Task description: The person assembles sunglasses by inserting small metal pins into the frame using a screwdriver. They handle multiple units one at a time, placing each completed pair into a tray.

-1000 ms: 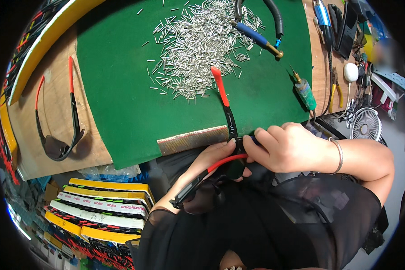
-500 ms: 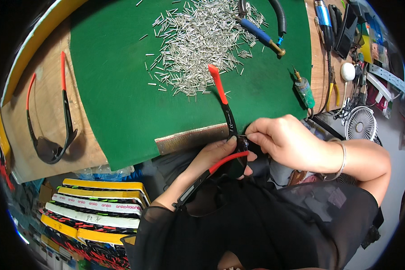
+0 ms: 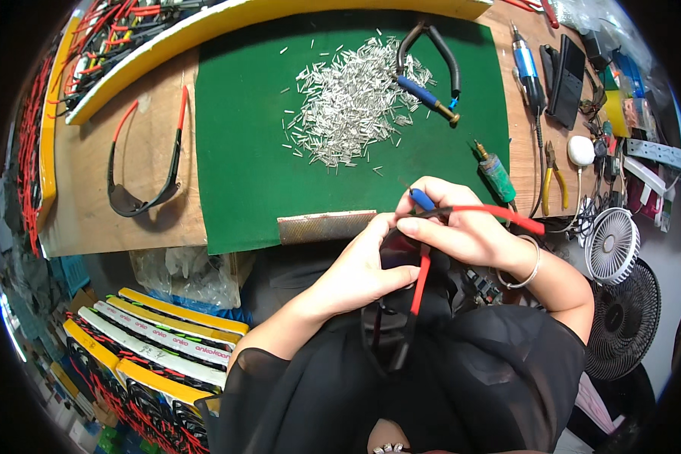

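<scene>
Both my hands hold a pair of black sunglasses (image 3: 399, 253) with red temple tips, just in front of the bench edge. My left hand (image 3: 348, 276) grips the front by a dark lens, its thumb across the lower part. With the thumb laid along the frame near a hinge, my right hand (image 3: 473, 234) closes on the other side, and one red tip points right over it. A slim blue handle (image 3: 421, 199) sticks up between my right fingers; what tool it belongs to is hidden. Small metal pins (image 3: 348, 110) lie heaped on the green mat (image 3: 250, 151).
Another pair of sunglasses (image 3: 140, 208) lies on the wood at left. Behind the pins rest a blue-handled tool (image 3: 424, 92) and black-handled pliers (image 3: 455, 68). Rightward are a green-handled tool (image 3: 496, 174), yellow pliers (image 3: 554, 185), a phone (image 3: 567, 83) and a white fan (image 3: 613, 246).
The sunglasses have turned in my hands, so the temple that pointed away now points right. My right hand has moved in from the side onto the frame. The view has shifted.
</scene>
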Tool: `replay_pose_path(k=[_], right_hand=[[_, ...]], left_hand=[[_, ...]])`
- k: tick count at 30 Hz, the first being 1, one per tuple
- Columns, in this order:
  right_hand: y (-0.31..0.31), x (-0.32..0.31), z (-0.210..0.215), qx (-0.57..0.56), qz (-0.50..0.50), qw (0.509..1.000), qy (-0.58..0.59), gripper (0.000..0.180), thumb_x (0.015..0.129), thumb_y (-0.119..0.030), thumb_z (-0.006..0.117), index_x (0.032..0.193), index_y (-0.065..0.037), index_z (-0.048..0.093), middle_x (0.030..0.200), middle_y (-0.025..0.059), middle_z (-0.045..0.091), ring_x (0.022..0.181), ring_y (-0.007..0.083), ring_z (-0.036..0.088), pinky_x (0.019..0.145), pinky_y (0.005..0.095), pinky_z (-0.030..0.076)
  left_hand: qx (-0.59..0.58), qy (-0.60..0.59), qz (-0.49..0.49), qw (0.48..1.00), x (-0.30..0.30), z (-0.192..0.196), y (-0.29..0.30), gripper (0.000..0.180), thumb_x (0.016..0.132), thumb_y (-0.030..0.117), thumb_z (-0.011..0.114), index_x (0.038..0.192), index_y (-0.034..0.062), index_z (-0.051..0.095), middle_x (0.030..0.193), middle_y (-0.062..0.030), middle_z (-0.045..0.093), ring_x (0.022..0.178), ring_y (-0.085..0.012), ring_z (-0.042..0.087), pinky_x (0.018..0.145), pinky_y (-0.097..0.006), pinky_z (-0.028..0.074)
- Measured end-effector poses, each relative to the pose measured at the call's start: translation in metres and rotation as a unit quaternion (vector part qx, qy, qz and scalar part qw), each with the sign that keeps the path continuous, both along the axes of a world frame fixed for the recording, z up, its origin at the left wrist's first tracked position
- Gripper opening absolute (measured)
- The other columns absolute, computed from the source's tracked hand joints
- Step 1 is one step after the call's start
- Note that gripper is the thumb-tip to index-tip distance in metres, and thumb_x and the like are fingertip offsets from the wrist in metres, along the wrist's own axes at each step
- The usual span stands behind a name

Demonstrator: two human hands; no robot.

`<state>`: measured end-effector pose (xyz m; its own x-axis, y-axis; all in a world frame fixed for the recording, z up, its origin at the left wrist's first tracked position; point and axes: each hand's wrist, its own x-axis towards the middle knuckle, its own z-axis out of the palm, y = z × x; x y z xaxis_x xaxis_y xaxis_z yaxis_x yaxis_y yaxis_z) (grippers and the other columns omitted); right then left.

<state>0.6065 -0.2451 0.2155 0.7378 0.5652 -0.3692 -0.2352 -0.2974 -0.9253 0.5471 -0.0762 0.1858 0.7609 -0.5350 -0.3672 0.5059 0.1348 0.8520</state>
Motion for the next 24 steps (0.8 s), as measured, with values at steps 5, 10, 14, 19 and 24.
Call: replay_pose_path(k=[5,10,14,19,24], right_hand=[[0.004,0.010,0.026,-0.033,0.050,0.869,-0.492,0.018,0.065,-0.008,0.066,0.079,-0.003,0.055,0.061,0.0079,0.050,0.052,0.0253,0.052,0.048,0.0313,0.042],[0.013,0.021,0.058,-0.036,0.043,0.740,-0.670,0.019,0.060,-0.012,0.062,0.075,-0.004,0.054,0.056,0.0031,0.041,0.046,0.0171,0.045,0.042,0.0274,0.037],[0.013,0.027,0.072,-0.089,0.043,0.700,-0.707,0.016,0.060,-0.013,0.061,0.072,-0.005,0.053,0.056,0.0021,0.039,0.047,0.0156,0.045,0.042,0.0261,0.037],[0.009,0.041,0.075,-0.063,0.065,0.793,-0.602,0.018,0.063,-0.005,0.066,0.072,-0.004,0.050,0.060,0.0074,0.048,0.053,0.0244,0.052,0.046,0.0313,0.041],[0.003,0.054,0.074,-0.055,0.085,0.826,-0.554,0.016,0.066,-0.004,0.066,0.073,-0.002,0.052,0.060,0.0089,0.049,0.052,0.0245,0.051,0.046,0.0301,0.039]], left_hand=[[0.013,0.020,0.062,0.998,-0.005,0.004,0.004,0.067,0.067,0.007,0.070,0.123,-0.0007,0.033,0.118,-0.0121,0.044,0.109,-0.0185,0.046,0.095,-0.031,0.036],[-0.061,0.137,0.123,0.981,-0.016,0.008,-0.002,0.068,0.069,-0.001,0.067,0.125,0.0035,0.029,0.108,-0.0064,0.048,0.095,-0.0118,0.051,0.076,-0.025,0.046],[-0.107,0.231,0.028,0.967,-0.010,0.019,0.003,0.062,0.069,0.001,0.066,0.123,0.0052,0.035,0.094,-0.0029,0.053,0.076,-0.0081,0.054,0.066,-0.022,0.046],[-0.092,0.069,-0.019,0.993,0.001,0.020,0.011,0.072,0.066,-0.005,0.068,0.128,0.0037,0.033,0.103,-0.0028,0.051,0.086,-0.0077,0.052,0.069,-0.022,0.048],[-0.037,0.041,0.007,0.998,0.008,0.019,0.021,0.080,0.062,0.000,0.074,0.129,0.0043,0.031,0.110,-0.0035,0.050,0.091,-0.0092,0.052,0.074,-0.023,0.047]])
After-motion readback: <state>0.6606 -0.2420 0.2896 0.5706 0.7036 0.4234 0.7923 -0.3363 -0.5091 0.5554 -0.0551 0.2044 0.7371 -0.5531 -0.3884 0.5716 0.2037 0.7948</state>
